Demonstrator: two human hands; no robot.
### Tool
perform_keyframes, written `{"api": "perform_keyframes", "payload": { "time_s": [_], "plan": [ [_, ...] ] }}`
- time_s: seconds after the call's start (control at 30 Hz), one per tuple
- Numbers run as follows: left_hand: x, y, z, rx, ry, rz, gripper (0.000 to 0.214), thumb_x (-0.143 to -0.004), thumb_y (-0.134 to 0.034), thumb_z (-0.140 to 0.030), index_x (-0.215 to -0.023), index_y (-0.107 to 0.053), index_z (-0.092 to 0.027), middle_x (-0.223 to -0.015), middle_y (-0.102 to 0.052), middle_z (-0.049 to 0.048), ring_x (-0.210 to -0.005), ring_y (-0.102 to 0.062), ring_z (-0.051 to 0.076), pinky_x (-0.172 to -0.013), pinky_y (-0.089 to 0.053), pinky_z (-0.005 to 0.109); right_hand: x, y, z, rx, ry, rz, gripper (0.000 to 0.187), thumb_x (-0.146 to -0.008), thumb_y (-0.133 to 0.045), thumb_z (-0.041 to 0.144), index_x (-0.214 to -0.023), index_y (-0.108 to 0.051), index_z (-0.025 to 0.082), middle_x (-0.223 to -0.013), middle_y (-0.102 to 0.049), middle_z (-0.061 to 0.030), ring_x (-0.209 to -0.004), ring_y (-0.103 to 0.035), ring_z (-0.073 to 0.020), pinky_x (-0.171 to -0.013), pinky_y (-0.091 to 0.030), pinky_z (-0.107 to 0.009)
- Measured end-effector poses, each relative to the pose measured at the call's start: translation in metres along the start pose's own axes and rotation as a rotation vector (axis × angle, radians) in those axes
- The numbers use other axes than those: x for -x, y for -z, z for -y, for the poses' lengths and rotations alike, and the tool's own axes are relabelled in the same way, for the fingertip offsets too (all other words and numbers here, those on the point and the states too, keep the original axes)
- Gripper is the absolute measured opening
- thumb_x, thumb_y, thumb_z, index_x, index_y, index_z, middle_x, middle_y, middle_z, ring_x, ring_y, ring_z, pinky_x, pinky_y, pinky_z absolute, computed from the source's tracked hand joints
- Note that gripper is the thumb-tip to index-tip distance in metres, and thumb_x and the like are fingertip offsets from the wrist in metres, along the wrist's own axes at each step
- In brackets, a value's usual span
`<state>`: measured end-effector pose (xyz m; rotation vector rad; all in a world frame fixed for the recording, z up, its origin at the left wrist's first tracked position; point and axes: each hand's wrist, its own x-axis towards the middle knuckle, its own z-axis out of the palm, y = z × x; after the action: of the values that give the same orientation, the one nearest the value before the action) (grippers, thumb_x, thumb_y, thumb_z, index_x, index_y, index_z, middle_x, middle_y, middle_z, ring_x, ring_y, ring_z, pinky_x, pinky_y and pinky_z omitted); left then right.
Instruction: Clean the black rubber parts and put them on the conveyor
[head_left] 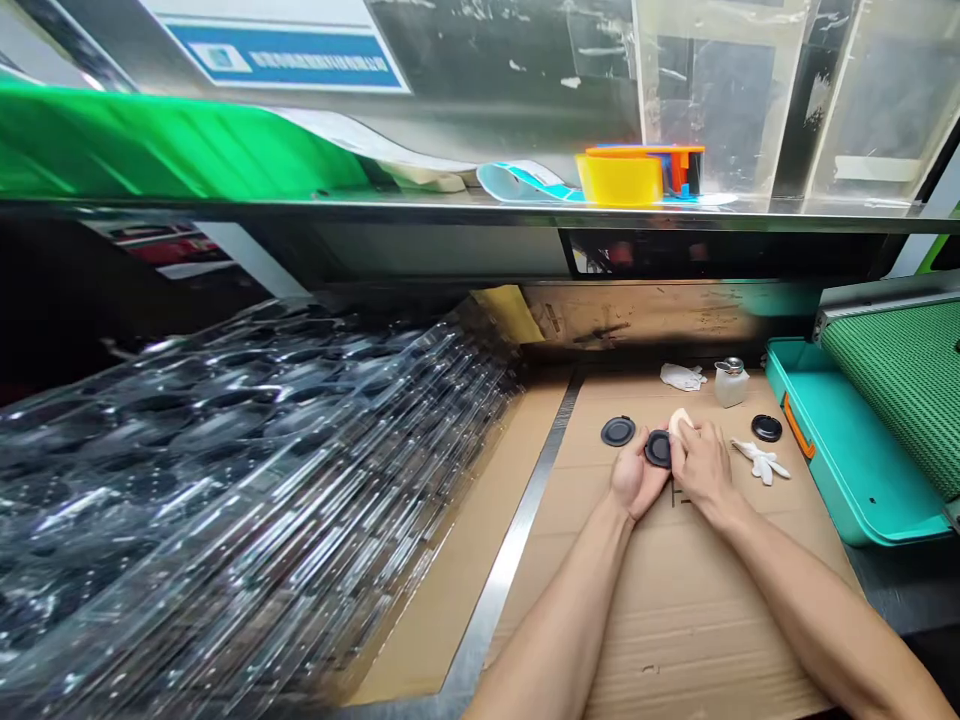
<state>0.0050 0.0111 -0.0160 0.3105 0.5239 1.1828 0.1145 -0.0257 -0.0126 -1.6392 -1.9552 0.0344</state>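
Between my hands is a round black cap (658, 449), its face turned up toward me. My left hand (634, 482) grips it from the left and below. My right hand (703, 463) is closed around a white cloth (679, 421), held at the cap's right edge. Just left of my hands another round black cap (618, 431) lies flat on the cardboard. To the right sits a third black cap (766, 428), and near it a crumpled white glove (761, 462).
Stacked clear plastic trays (247, 480) fill the left side. A small translucent bottle (730, 383) and a white crumpled cloth (682, 377) stand at the back. Right of the cardboard (675, 620) are a teal bin (847, 470) and a green conveyor belt (900, 370). A metal shelf (450, 212) crosses above.
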Motion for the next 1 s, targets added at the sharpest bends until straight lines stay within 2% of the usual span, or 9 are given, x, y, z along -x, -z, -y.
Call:
{"api": "perform_keyframes", "payload": {
  "time_s": [0.13,0.27,0.4,0.53,0.63,0.77,0.83,0.93,1.0],
  "plan": [
    [0.0,0.003,0.0,-0.015,0.001,0.005,0.032,-0.098,-0.046,-0.034,-0.106,-0.069,-0.013,-0.121,-0.07,0.0159,-0.119,-0.065,0.029,-0.107,-0.05,0.049,0.001,-0.001,0.0,-0.015,0.146,0.001,0.044,-0.099,-0.042,0.031,-0.138,-0.059,0.018,-0.126,-0.058,-0.0169,-0.106,-0.05,-0.029,-0.094,-0.043,-0.04],
    [-0.004,0.003,0.003,0.003,-0.047,0.007,0.032,-0.098,-0.046,-0.031,-0.104,-0.07,-0.011,-0.119,-0.071,0.0166,-0.118,-0.065,0.028,-0.108,-0.05,0.045,-0.002,0.001,-0.004,0.023,0.03,0.0,0.039,-0.098,-0.043,0.029,-0.126,-0.066,0.016,-0.112,-0.061,-0.0164,-0.101,-0.051,-0.0282,-0.092,-0.044,-0.038],
    [-0.009,0.001,0.005,0.043,0.007,-0.005,0.036,-0.101,-0.042,-0.033,-0.099,-0.07,-0.01,-0.111,-0.073,0.0165,-0.114,-0.067,0.027,-0.107,-0.05,0.045,-0.003,0.002,-0.004,-0.019,0.157,0.003,0.04,-0.098,-0.045,0.031,-0.132,-0.063,0.017,-0.121,-0.058,-0.0163,-0.104,-0.05,-0.0271,-0.092,-0.044,-0.037],
    [-0.009,0.0,0.003,0.061,-0.013,0.006,0.035,-0.102,-0.04,-0.029,-0.097,-0.069,-0.009,-0.106,-0.073,0.0161,-0.111,-0.068,0.026,-0.108,-0.049,0.043,-0.003,0.001,-0.003,-0.007,0.03,-0.004,0.035,-0.097,-0.048,0.028,-0.124,-0.067,0.018,-0.109,-0.06,-0.0142,-0.099,-0.051,-0.0257,-0.088,-0.045,-0.036],
    [-0.007,-0.001,0.0,0.085,0.033,0.029,0.037,-0.102,-0.04,-0.032,-0.106,-0.069,-0.009,-0.114,-0.072,0.0176,-0.115,-0.066,0.027,-0.108,-0.048,0.045,-0.003,-0.001,-0.006,-0.066,0.178,-0.016,0.04,-0.096,-0.05,0.029,-0.132,-0.062,0.019,-0.119,-0.058,-0.0142,-0.103,-0.051,-0.0255,-0.09,-0.046,-0.036],
    [-0.004,-0.004,-0.001,0.082,0.015,0.069,0.039,-0.102,-0.038,-0.031,-0.105,-0.071,-0.01,-0.114,-0.073,0.0166,-0.117,-0.066,0.028,-0.108,-0.048,0.045,-0.014,-0.001,-0.021,-0.115,0.061,-0.075,0.038,-0.093,-0.052,0.031,-0.126,-0.065,0.018,-0.114,-0.06,-0.0144,-0.106,-0.053,-0.0276,-0.095,-0.046,-0.041],
    [-0.004,-0.005,-0.001,0.08,0.003,0.08,0.04,-0.102,-0.037,-0.031,-0.1,-0.071,-0.01,-0.113,-0.073,0.0164,-0.117,-0.065,0.028,-0.109,-0.047,0.045,-0.018,0.003,-0.027,-0.193,0.065,-0.102,0.044,-0.09,-0.057,0.032,-0.13,-0.06,0.016,-0.116,-0.059,-0.0149,-0.11,-0.053,-0.0282,-0.099,-0.046,-0.042],
    [-0.006,-0.007,-0.002,0.074,-0.013,0.028,0.039,-0.102,-0.039,-0.033,-0.101,-0.07,-0.011,-0.114,-0.073,0.0169,-0.118,-0.065,0.029,-0.11,-0.046,0.047,-0.017,0.012,-0.03,-0.315,0.104,-0.033,0.053,-0.083,-0.062,0.032,-0.133,-0.054,0.017,-0.123,-0.058,-0.0146,-0.114,-0.056,-0.0269,-0.1,-0.047,-0.041],
    [-0.008,-0.007,-0.002,0.072,-0.024,-0.02,0.038,-0.102,-0.04,-0.033,-0.107,-0.069,-0.01,-0.12,-0.072,0.0179,-0.12,-0.064,0.028,-0.11,-0.045,0.047,-0.015,0.021,-0.029,-0.356,0.044,0.071,0.053,-0.08,-0.065,0.032,-0.13,-0.054,0.019,-0.121,-0.06,-0.012,-0.111,-0.059,-0.0257,-0.096,-0.049,-0.04]
  ]
}}
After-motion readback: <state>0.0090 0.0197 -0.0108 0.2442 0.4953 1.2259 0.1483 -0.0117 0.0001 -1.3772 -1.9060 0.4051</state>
